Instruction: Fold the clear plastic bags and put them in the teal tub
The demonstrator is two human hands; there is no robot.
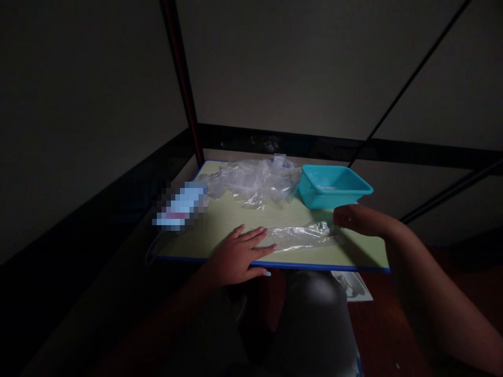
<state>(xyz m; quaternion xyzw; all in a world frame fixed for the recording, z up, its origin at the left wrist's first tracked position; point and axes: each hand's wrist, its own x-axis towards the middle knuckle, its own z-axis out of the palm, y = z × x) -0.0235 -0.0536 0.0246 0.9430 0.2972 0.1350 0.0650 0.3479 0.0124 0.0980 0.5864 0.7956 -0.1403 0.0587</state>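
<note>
Just inside the near edge of the counter [218, 224] and roughly parallel to it, the clear plastic bag [301, 237] stretches from the left hand [239, 256], fingers spread, to the right hand [360, 219], whose grip I cannot tell.

Toward the table's near edge, your clear plastic bag [301, 239] looks thin, glossy and creased, with bright highlights. Along the far edge you have a heap of plastic film [255, 180], crinkled and shiny. At the far right corner, your teal basin [334, 200] looks like smooth plastic with a soft sheen. The tabletop [220, 215] before you appears smooth and mostly matt; beyond the far edge, you face matt wall panels [275, 78].
</note>
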